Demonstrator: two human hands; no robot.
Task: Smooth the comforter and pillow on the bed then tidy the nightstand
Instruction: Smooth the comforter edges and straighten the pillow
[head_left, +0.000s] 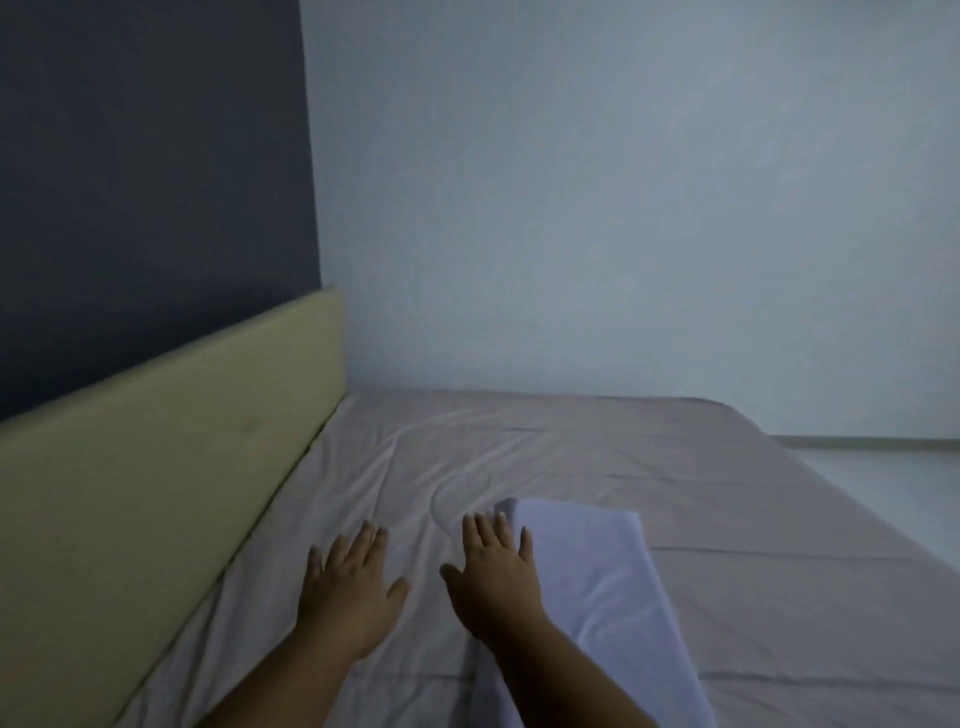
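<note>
Both my hands are flat on the bed, palms down, fingers spread, nothing gripped in either. My left hand (345, 590) presses the pinkish sheet (727, 519) close to the headboard side. My right hand (493, 577) lies just beside it, its outer fingers touching or slightly overlapping the near-left edge of a folded white cloth (592, 582). Can't tell if that cloth is the comforter folded up, a thin pillow or a towel; it's flat, long, and runs from the bottom edge of view up toward the bed's middle.

Just past my fingertips the sheet has a fan of creases (415, 467) running toward the headboard corner. Farther right it looks flatter, with a few straight fold lines only.

The padded yellow-green headboard (171, 447) runs along the left, with the dark wall panel (150, 182) above it and the pale wall (623, 208) behind the bed. A bit of floor (893, 478) shows at the far right.

Progress, my guess: early. The smoothing looks to be in hand, but wrinkles remain ahead of my hands. No clear pillow or spread-out comforter in view. No nightstand in view, so that part can't be judged and likely all remains.
</note>
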